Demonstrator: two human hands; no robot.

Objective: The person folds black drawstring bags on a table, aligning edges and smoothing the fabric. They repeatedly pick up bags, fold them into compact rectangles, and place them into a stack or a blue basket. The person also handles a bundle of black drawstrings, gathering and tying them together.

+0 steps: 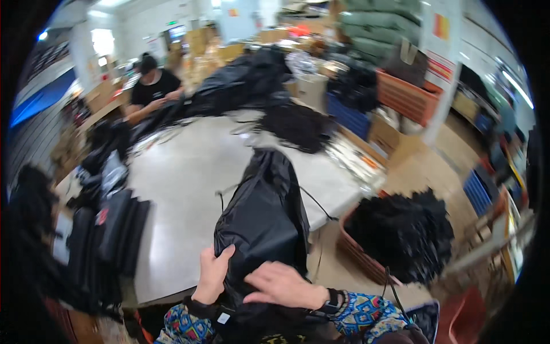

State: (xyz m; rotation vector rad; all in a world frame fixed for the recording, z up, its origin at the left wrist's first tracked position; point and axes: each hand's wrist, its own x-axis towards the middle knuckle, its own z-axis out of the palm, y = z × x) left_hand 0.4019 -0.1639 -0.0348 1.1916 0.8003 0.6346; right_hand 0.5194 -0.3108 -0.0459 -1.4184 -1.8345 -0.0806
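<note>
The person's left forearm (186, 324) comes in from the lower edge, clad in a patterned, many-coloured sleeve with a dark cuff (200, 309) at the wrist. From there the left hand (213, 274) points upward, its thumb (228, 251) raised and slanting inward across the front in a pinching grip; the other fingers of that hand are mostly hidden. The right forearm (365, 312), sleeved alike, reaches in from the lower right, with a dark band (332, 301) around the wrist. The right hand (289, 286) lies back upward, somewhat blurred, its loosely extended fingers (260, 276) pointing left and its thumb below them.
</note>
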